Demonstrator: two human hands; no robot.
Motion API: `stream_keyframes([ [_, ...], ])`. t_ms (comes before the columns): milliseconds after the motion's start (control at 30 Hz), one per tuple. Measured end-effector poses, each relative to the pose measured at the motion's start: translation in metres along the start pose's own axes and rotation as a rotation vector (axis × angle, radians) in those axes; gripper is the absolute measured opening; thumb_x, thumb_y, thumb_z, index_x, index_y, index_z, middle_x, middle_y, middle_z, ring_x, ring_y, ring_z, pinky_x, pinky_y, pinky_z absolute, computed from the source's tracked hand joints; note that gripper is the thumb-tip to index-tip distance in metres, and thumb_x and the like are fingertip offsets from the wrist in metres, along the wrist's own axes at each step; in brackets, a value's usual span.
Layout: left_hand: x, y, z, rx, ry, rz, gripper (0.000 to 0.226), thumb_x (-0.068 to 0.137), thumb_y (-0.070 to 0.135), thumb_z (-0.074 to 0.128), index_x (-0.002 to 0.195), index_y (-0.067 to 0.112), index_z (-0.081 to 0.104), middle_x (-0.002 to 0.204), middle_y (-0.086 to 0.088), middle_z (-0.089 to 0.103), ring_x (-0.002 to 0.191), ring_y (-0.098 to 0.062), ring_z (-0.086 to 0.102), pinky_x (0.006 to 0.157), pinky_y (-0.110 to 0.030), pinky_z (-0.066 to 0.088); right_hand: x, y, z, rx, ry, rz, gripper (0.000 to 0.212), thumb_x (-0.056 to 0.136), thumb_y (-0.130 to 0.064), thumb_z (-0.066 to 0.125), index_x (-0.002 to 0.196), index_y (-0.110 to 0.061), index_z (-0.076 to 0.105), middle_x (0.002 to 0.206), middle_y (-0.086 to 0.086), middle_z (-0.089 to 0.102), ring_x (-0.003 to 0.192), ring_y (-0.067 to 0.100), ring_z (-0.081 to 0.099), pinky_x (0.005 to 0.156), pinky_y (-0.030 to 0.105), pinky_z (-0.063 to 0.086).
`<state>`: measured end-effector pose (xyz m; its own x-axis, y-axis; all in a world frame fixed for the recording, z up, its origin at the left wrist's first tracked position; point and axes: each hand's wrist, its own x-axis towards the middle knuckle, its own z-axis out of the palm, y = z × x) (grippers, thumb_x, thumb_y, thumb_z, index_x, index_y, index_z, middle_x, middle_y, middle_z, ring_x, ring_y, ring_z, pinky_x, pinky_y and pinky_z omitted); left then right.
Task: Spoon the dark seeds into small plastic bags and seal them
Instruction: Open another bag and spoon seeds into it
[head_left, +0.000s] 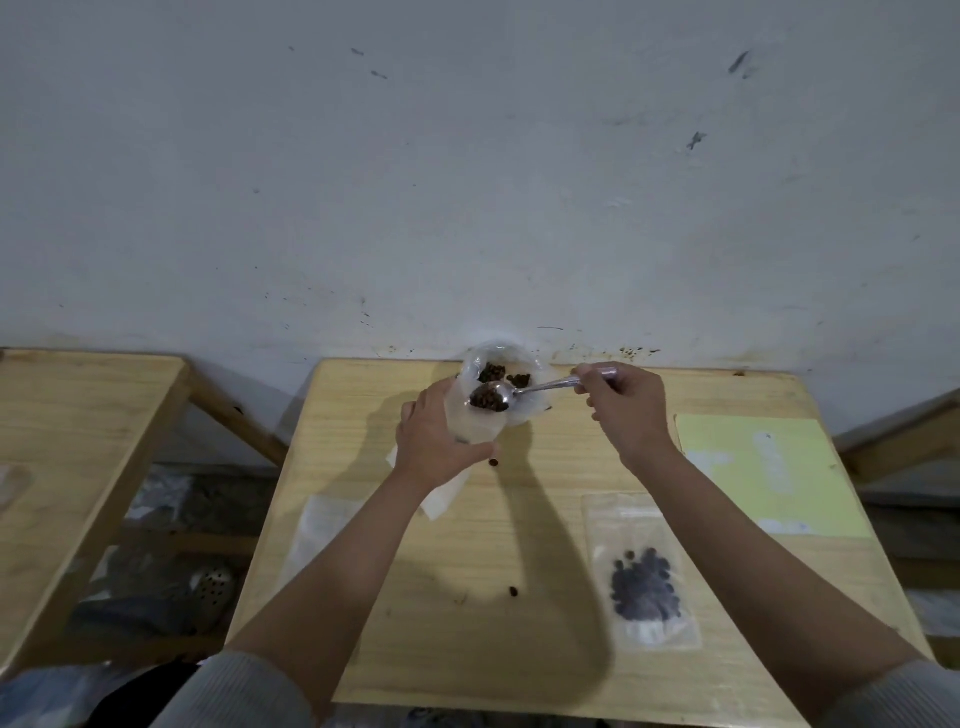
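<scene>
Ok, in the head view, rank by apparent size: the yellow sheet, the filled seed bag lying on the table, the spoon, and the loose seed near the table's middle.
1. Yellow sheet
2. Filled seed bag, nearer the camera, so somewhat flattered
3. Spoon
4. Loose seed

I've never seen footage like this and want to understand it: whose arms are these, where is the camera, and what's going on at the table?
There is no machine here. A person wears a wide-angle camera on the head, looking down at their own arms. The left hand holds a small clear bag open near the wall. The right hand pinches a metal spoon loaded with dark seeds, its bowl over a clear container of seeds. On the wooden table lie a filled bag, an empty bag, a yellow sheet and two stray seeds.
</scene>
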<state>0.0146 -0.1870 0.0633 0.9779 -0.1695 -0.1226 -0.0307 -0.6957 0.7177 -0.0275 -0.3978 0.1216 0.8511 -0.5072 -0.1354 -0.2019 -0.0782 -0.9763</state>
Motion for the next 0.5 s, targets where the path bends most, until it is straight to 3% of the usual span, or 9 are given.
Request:
stream_keyframes([
  [67, 0.001, 0.003, -0.003, -0.015, 0.016, 0.011, 0.103, 0.053, 0.048, 0.085, 0.139, 0.024, 0.034, 0.133, 0.009, 0.044, 0.121, -0.02, 0.033, 0.101, -0.037, 0.035, -0.004, -0.003, 0.005, -0.095, -0.067, -0.135, 0.014, 0.088, -0.016, 0.065, 0.075, -0.014, 0.072, 0.062, -0.007, 0.062, 0.05, -0.001, 0.049, 0.053, 0.012, 0.037],
  [233, 0.001, 0.007, -0.01, -0.012, 0.07, 0.047, 0.099, 0.057, 0.042, 0.087, 0.139, 0.024, 0.035, 0.132, 0.008, 0.045, 0.121, -0.021, 0.034, 0.101, -0.038, 0.036, -0.006, -0.011, 0.008, -0.155, -0.096, -0.295, 0.007, 0.087, -0.021, 0.067, 0.084, -0.019, 0.073, 0.075, -0.009, 0.067, 0.066, -0.003, 0.057, 0.056, 0.008, 0.038],
  [333, 0.0, 0.003, -0.012, -0.02, 0.079, 0.072, 0.098, 0.055, 0.045, 0.086, 0.138, 0.023, 0.038, 0.129, 0.006, 0.047, 0.119, -0.02, 0.036, 0.095, -0.028, 0.031, -0.004, -0.011, 0.007, -0.1, -0.03, -0.272, 0.007, 0.087, -0.021, 0.068, 0.085, -0.018, 0.073, 0.073, -0.006, 0.067, 0.063, -0.003, 0.056, 0.057, 0.009, 0.039],
  [500, -0.006, -0.006, -0.01, -0.027, 0.123, 0.112, 0.097, 0.045, 0.063, 0.066, 0.13, 0.021, 0.045, 0.12, 0.004, 0.051, 0.109, -0.018, 0.041, 0.087, -0.02, 0.024, 0.0, -0.002, 0.002, -0.045, 0.082, -0.184, 0.011, 0.088, -0.02, 0.065, 0.084, -0.013, 0.073, 0.074, -0.003, 0.066, 0.062, 0.002, 0.053, 0.06, 0.007, 0.04],
])
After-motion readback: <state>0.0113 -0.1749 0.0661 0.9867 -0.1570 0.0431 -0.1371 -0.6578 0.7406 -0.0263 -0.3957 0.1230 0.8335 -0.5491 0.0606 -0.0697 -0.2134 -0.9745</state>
